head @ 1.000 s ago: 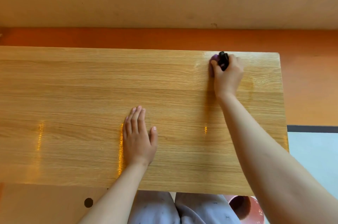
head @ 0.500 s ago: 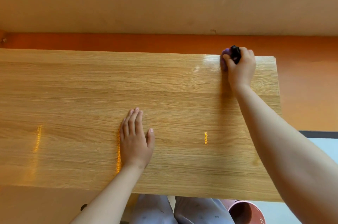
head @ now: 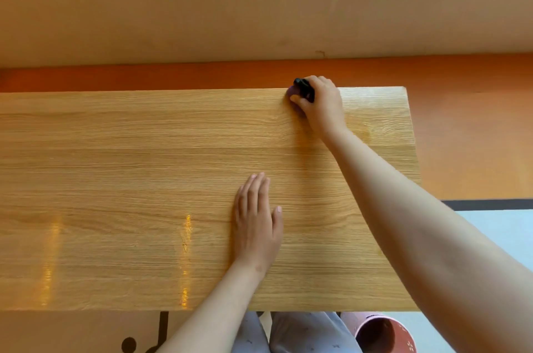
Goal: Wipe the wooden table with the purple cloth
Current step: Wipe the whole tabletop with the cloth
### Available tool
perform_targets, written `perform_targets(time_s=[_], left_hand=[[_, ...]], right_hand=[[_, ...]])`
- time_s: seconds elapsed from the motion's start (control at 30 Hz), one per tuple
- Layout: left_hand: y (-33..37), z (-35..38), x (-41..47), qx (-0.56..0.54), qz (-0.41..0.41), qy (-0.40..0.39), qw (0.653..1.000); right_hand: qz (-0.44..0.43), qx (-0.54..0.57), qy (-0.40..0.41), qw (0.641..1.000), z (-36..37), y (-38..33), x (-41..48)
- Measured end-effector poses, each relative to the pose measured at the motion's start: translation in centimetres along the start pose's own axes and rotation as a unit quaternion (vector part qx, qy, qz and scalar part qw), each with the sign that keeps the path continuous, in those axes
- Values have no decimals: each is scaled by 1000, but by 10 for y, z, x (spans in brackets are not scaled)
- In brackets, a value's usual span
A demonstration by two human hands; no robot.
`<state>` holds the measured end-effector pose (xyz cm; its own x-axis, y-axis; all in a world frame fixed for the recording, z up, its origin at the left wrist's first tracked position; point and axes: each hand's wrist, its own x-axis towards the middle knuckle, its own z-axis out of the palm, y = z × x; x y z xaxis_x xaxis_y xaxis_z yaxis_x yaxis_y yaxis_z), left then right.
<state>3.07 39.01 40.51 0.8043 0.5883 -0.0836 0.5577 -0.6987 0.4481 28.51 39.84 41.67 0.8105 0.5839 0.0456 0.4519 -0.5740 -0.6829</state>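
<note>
purple cloth [head: 292, 92] under right grip [head: 321, 103]

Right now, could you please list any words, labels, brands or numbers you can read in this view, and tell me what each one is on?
No readable text anywhere in this view.
wooden table: bare wood grain, no label.
black object in the right hand, with the purple cloth: no legible marking.
pink container below the table: small pale motifs, not letters.
black marks on the floor: shapes, not readable as text.
</note>
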Motion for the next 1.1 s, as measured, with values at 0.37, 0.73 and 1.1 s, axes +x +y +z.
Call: perform_targets(time_s=[0.37, 0.73, 1.1], left_hand=[[1, 5, 0, 33, 2, 15, 999], [0, 8, -1, 38, -2, 17, 999], [-1, 10, 0, 35, 1, 22, 999]], right_hand=[[108, -41, 115, 987, -86, 99, 3], [-57, -23, -80, 995, -56, 54, -59], [17, -50, 28, 998, -93, 98, -31]])
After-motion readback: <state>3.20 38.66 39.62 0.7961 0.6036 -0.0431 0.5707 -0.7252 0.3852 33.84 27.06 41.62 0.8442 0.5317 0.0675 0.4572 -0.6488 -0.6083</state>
